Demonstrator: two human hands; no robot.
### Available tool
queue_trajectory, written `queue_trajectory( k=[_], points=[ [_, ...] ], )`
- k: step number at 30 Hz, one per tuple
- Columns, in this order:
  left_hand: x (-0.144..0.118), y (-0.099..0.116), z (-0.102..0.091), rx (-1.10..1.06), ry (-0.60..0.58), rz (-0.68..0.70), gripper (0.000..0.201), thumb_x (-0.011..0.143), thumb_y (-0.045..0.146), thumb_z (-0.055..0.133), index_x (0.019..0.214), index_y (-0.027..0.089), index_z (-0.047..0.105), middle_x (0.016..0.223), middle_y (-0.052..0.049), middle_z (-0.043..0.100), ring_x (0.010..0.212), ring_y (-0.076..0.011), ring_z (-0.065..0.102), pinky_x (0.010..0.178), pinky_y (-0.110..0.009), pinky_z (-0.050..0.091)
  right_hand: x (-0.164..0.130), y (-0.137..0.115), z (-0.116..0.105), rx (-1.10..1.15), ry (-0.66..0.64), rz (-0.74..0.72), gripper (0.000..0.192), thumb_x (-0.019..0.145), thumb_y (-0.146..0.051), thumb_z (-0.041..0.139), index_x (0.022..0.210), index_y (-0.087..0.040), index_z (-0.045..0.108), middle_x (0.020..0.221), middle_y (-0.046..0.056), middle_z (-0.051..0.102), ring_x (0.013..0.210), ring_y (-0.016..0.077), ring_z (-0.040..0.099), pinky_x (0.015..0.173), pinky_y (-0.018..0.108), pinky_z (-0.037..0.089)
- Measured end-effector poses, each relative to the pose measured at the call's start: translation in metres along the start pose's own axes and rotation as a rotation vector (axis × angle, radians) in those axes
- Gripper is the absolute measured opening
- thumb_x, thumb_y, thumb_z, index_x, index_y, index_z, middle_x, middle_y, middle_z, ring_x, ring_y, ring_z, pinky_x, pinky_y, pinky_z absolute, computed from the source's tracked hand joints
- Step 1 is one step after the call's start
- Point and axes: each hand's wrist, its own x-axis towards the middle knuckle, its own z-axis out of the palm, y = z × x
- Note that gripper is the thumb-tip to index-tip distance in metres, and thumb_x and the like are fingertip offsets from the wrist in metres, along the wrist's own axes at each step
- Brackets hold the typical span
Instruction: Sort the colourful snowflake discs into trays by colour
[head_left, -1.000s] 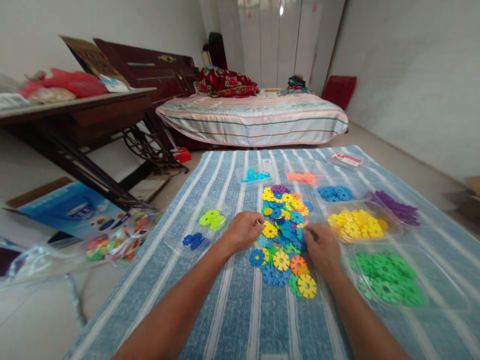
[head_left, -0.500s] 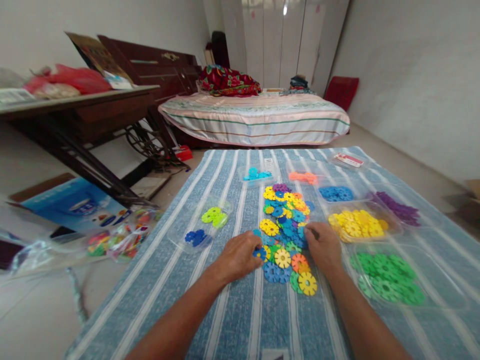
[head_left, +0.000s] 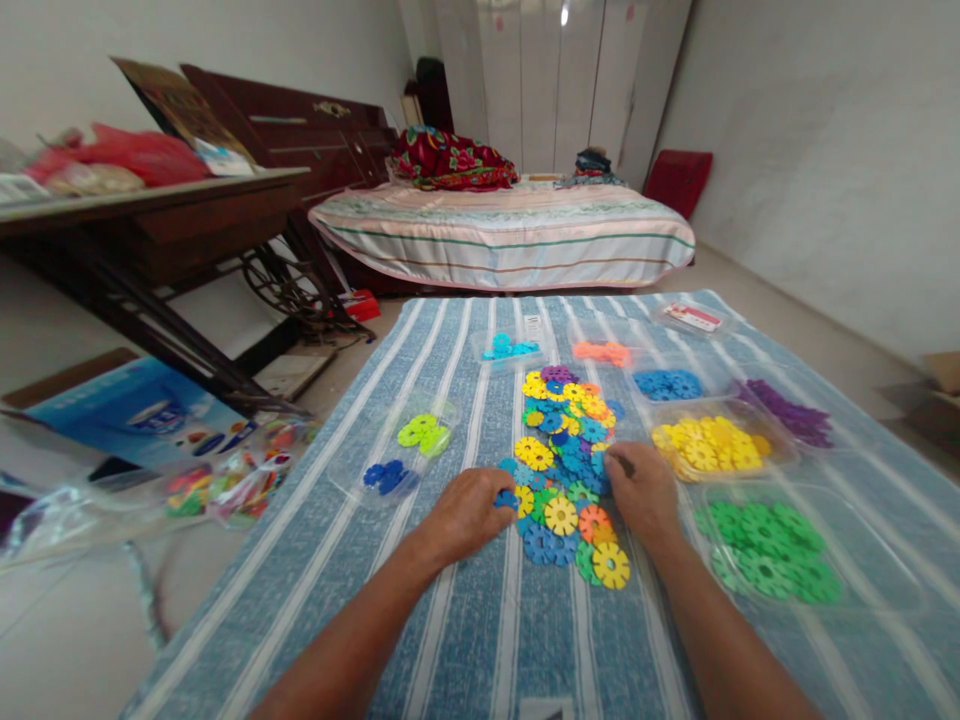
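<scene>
A pile of mixed coloured plastic flower discs lies on a blue striped cloth. My left hand is at the pile's near left edge, its fingertips pinched on a blue disc. My right hand rests on the pile's right side with its fingers curled; what it holds is hidden. Left of my left hand, a clear tray holds lime discs and dark blue discs.
Clear trays of sorted discs ring the pile: yellow, green, blue, purple, orange, cyan. A plastic bag of discs and a blue box lie at left. Beyond stand a bed and a dark table.
My left hand drew back from the pile's middle to its near left edge and closed its fingertips on a blue disc. My right hand stayed in place.
</scene>
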Motion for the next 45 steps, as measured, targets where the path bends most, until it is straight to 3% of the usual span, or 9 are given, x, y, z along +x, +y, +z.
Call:
queue_trajectory(
  k=[10, 15, 20, 25, 30, 36, 40, 43, 45],
  points=[
    [0.002, -0.001, -0.012, -0.299, 0.004, 0.003, 0.021, 0.074, 0.026, 0.048, 0.078, 0.016, 0.066, 0.054, 0.003, 0.054, 0.055, -0.0119, 0.051, 0.055, -0.02, 0.034, 0.001, 0.001, 0.001, -0.019, -0.01, 0.008, 0.023, 0.078, -0.033, 0.047, 0.075, -0.019, 0.065, 0.077, 0.004, 0.063, 0.076, 0.0182, 0.053, 0.071, 0.03, 0.038],
    [0.007, 0.004, -0.01, -0.493, -0.03, 0.025, 0.025, 0.075, 0.025, 0.045, 0.084, 0.015, 0.066, 0.064, 0.002, 0.059, 0.056, -0.0107, 0.053, 0.057, -0.019, 0.038, 0.001, 0.0, 0.001, -0.012, -0.019, 0.016, 0.024, 0.079, -0.033, 0.046, 0.076, -0.019, 0.065, 0.078, 0.004, 0.063, 0.077, 0.0181, 0.053, 0.071, 0.029, 0.037],
    [0.014, 0.008, -0.004, -0.685, -0.025, -0.003, 0.039, 0.07, 0.023, 0.049, 0.105, 0.013, 0.063, 0.076, -0.001, 0.064, 0.064, -0.013, 0.056, 0.062, -0.022, 0.043, 0.001, 0.0, 0.001, -0.009, -0.026, 0.006, 0.025, 0.081, -0.031, 0.044, 0.075, -0.018, 0.064, 0.076, 0.004, 0.062, 0.076, 0.0177, 0.052, 0.071, 0.029, 0.037],
    [0.022, 0.011, 0.005, -0.742, -0.028, -0.072, 0.048, 0.07, 0.022, 0.05, 0.116, 0.011, 0.056, 0.066, 0.0, 0.06, 0.061, -0.0137, 0.057, 0.057, -0.023, 0.042, 0.002, -0.002, 0.0, 0.001, -0.01, 0.002, 0.024, 0.081, -0.029, 0.043, 0.074, -0.018, 0.063, 0.075, 0.004, 0.061, 0.076, 0.0175, 0.052, 0.071, 0.029, 0.037],
    [0.026, 0.017, 0.009, -0.793, -0.006, -0.06, 0.031, 0.069, 0.024, 0.052, 0.098, 0.014, 0.054, 0.056, 0.007, 0.046, 0.052, -0.0108, 0.055, 0.049, -0.02, 0.037, 0.002, -0.003, 0.001, 0.013, -0.003, 0.005, 0.022, 0.079, -0.029, 0.045, 0.073, -0.019, 0.063, 0.074, 0.004, 0.061, 0.075, 0.0174, 0.052, 0.07, 0.029, 0.037],
    [0.034, 0.024, 0.008, -0.817, -0.003, -0.059, 0.017, 0.068, 0.021, 0.053, 0.084, 0.016, 0.049, 0.053, 0.009, 0.042, 0.05, -0.0095, 0.054, 0.049, -0.019, 0.039, 0.003, -0.002, 0.004, 0.027, 0.01, -0.003, 0.02, 0.079, -0.029, 0.045, 0.073, -0.02, 0.062, 0.075, 0.003, 0.061, 0.077, 0.0178, 0.052, 0.072, 0.03, 0.037],
    [0.06, 0.042, 0.002, -0.829, 0.01, -0.102, 0.026, 0.069, 0.017, 0.054, 0.094, 0.013, 0.055, 0.052, 0.008, 0.046, 0.049, -0.0098, 0.054, 0.045, -0.018, 0.038, 0.003, -0.003, 0.005, 0.033, 0.014, -0.003, 0.018, 0.079, -0.028, 0.046, 0.073, -0.02, 0.062, 0.075, 0.003, 0.061, 0.078, 0.0181, 0.052, 0.072, 0.03, 0.037],
    [0.093, 0.075, -0.01, -0.908, 0.046, -0.086, 0.036, 0.07, 0.013, 0.054, 0.106, 0.01, 0.056, 0.056, 0.004, 0.054, 0.049, -0.0081, 0.053, 0.047, -0.018, 0.041, 0.003, -0.002, 0.005, 0.035, 0.009, 0.011, 0.018, 0.079, -0.028, 0.047, 0.074, -0.02, 0.062, 0.076, 0.003, 0.061, 0.077, 0.0182, 0.052, 0.072, 0.03, 0.037],
    [0.117, 0.1, -0.021, -1.035, 0.085, 0.008, 0.042, 0.071, 0.013, 0.055, 0.113, 0.01, 0.055, 0.072, -0.001, 0.061, 0.057, -0.0082, 0.057, 0.054, -0.019, 0.046, 0.003, -0.002, 0.006, 0.047, 0.009, 0.015, 0.018, 0.079, -0.028, 0.047, 0.075, -0.02, 0.062, 0.076, 0.003, 0.062, 0.078, 0.0183, 0.052, 0.072, 0.03, 0.037]
  ],
)
